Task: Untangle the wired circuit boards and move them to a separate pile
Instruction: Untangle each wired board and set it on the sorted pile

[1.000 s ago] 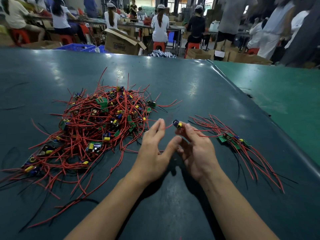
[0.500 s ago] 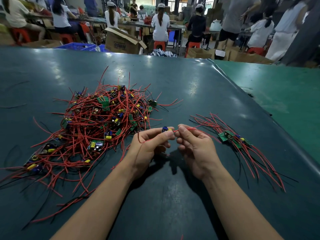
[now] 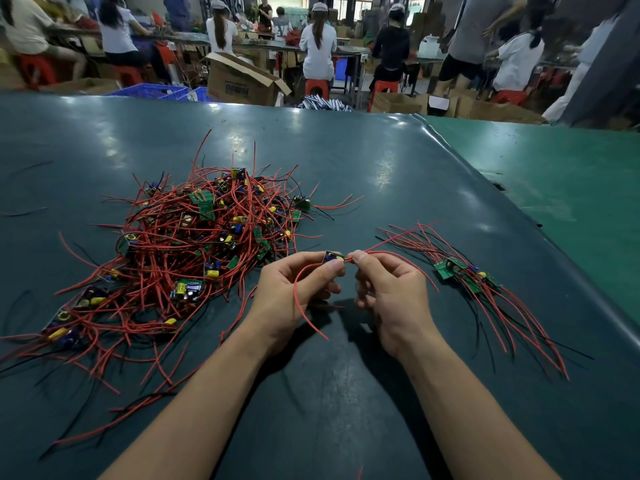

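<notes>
Dark green mat covers the surface (image 3: pixel 346 393); a busy workshop with seated workers lies beyond its far edge.

Board in hand: one small circuit board (image 3: pixel 333 257) held up off the surface between both hands, clear of both piles. Left hand (image 3: pixel 298 289) pinches the board with thumb and curled fingers. Right hand (image 3: pixel 388 289) pinches a red wire (image 3: pixel 398 256) right where it leaves the board; that wire runs off past the right hand. A second red wire (image 3: pixel 300 306) loops down from the left hand and ends free above the surface.

Tangled pile (image 3: pixel 194 244): to the left of the left hand and beyond it, many boards buried in red and black leads. Sorted pile (image 3: pixel 464 271): just right of the right hand, a few boards with leads combed roughly one way.

Doing it well, by my reading:
- Keep the pinch at the solder end so a tug does not load the joint.
- Draw each lead straight through the fingers, slowly; stop if one snags.
- Lay the board beside the sorted ones, leads pointing the same way, so they do not re-knot.
- Watch that the loose loop does not drag back into the tangle.

Writing: an open cardboard box (image 3: pixel 242 81) past the far edge carries dark print, too blurred to read with confidence. No label on the boards is legible.
</notes>
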A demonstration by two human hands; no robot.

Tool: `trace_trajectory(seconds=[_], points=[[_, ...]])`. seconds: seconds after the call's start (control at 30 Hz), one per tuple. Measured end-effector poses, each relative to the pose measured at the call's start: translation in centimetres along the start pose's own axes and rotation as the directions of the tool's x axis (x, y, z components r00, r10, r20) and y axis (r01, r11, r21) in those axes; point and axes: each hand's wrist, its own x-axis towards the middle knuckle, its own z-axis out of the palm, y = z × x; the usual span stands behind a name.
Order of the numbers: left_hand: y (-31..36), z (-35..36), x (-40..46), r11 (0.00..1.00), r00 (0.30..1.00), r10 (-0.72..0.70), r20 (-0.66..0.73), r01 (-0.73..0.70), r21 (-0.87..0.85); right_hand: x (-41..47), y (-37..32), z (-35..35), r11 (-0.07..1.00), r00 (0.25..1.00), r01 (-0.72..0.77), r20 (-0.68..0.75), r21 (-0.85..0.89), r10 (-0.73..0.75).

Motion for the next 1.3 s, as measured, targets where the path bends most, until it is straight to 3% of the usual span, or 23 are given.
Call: trace_trajectory(seconds=[0.1, 0.27, 0.37, 0.47, 0.63, 0.77, 0.87, 1.0, 1.1, 1.2, 1.3], points=[[0.0, 0.2, -0.1, 0.997, 1.0, 0.004, 0.004, -0.004, 0.083, 0.1, -0.1, 0.0, 0.999, 0.999, -0.029, -0.026, 0.02, 0.029], [0.2, 0.2, -0.1, 1.0, 0.999, 0.002, -0.038, -0.001, 0.023, 1.2, -1.1, -1.1, 0.958, 0.981, -0.032, -0.175, 0.284, 0.085], [0.4, 0.3, -0.3, 1.0, 1.0, 0.006, -0.013, -0.005, 0.028, 1.5, -1.4, -1.5, 0.937, 0.971, 0.006, -0.226, 0.35, 0.078], [0.6, 0.3, -0.3, 0.999, 1.0, 0.008, -0.007, -0.008, -0.031, 1.5, -1.5, -1.5, 0.911, 0.972, -0.003, -0.214, 0.412, 0.1], [1.1, 0.1, -0.2, 0.977, 0.996, -0.072, 0.05, 0.08, -0.197, 1.4, -1.9, -1.6, 0.854, 0.976, -0.15, -0.063, 0.499, 0.208], [1.4, 0.2, -0.3, 0.968, 0.985, -0.123, 0.124, 0.146, -0.203, 1.5, -2.0, -1.9, 0.845, 0.97, -0.125, -0.115, 0.521, 0.214], [1.4, 0.2, -0.1, 0.945, 0.985, -0.151, 0.081, 0.168, -0.279, 1.8, -2.3, -2.8, 0.818, 0.962, -0.089, -0.164, 0.569, 0.218], [1.2, 0.3, 0.0, 0.947, 0.986, -0.151, 0.074, 0.166, -0.274, 1.9, -2.4, -2.8, 0.878, 0.968, -0.045, -0.198, 0.477, 0.157], [1.0, 0.4, 0.1, 0.943, 0.989, -0.144, 0.039, 0.15, -0.297, 1.1, -1.9, -1.8, 0.967, 0.994, -0.107, 0.002, 0.231, 0.11], [0.6, 0.3, 0.3, 0.952, 0.99, -0.144, 0.007, 0.14, -0.272, 0.0, -1.0, -0.9, 0.989, 0.947, -0.121, 0.287, -0.088, 0.142], [0.5, 0.2, 0.5, 0.961, 0.988, -0.154, -0.032, 0.142, -0.238, -0.4, -1.1, -0.7, 0.989, 0.938, -0.119, 0.316, -0.089, 0.141]])
